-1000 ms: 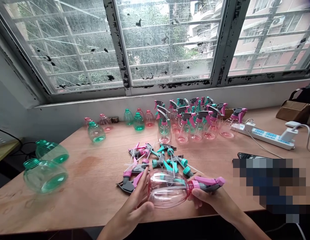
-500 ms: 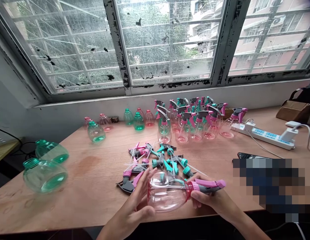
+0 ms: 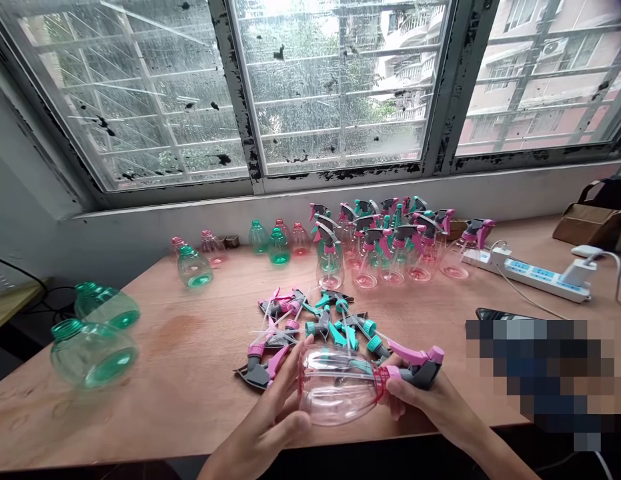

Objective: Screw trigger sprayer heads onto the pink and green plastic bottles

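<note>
A clear pink spray bottle (image 3: 335, 393) lies on its side in the air above the table's front edge, its base to the left. My left hand (image 3: 277, 407) is closed round the base end. At the neck, my right hand (image 3: 415, 393) grips the pink collar of the grey and pink trigger sprayer (image 3: 415, 363), which sits on the bottle's mouth. The sprayer's thin tube shows inside the bottle. Just behind lies a heap of loose trigger sprayers, pink ones (image 3: 263, 360) on the left and teal ones (image 3: 340, 323) on the right.
Several bottles with sprayers (image 3: 397, 253) stand at the back. Green bottles (image 3: 95, 357) without sprayers stand on the left, more green and pink ones (image 3: 279, 247) near the wall. A white power strip (image 3: 540, 273) with cables and a brown bag (image 3: 590, 210) are at the right.
The trigger sprayer has turned about the bottle's neck, so its grey body now shows more towards me. Both hands keep their hold on the bottle, nearly in place.
</note>
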The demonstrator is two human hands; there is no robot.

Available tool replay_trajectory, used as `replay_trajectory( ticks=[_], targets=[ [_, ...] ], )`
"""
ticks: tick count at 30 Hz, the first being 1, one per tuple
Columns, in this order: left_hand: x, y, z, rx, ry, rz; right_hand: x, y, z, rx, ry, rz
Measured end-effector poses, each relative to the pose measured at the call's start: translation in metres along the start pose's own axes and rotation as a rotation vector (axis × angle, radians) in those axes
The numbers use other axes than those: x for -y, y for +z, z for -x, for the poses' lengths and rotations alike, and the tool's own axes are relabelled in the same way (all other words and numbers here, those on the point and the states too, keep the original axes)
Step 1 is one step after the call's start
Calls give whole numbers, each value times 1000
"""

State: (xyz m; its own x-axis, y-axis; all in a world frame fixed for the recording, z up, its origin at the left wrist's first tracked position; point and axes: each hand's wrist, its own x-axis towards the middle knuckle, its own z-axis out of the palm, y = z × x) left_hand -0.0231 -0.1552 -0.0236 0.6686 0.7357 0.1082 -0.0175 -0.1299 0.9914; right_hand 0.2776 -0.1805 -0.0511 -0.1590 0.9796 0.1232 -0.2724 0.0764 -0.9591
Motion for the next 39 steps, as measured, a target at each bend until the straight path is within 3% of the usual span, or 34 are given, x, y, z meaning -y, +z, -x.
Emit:
replay_trajectory(
  ticks=[10,15,22,30,36,39],
  targets=[
    [-4,3,-2,5,17,-68,-6,-5,-4,25,25,-34],
    [3,1,-2,26,18,56,-3,-3,-2,65,-3,26],
    [0,2,0,18,-1,-46,-2,-2,-1,39,82,51],
    [2,2,-1,-33,-31,48,7,1,2,-44,-62,274],
    [9,-2,1,-4,-62,-41,-2,-2,2,14,46,67],
    [7,0,2,-41,-52,-102,1,0,3,-2,37,114]
  ],
)
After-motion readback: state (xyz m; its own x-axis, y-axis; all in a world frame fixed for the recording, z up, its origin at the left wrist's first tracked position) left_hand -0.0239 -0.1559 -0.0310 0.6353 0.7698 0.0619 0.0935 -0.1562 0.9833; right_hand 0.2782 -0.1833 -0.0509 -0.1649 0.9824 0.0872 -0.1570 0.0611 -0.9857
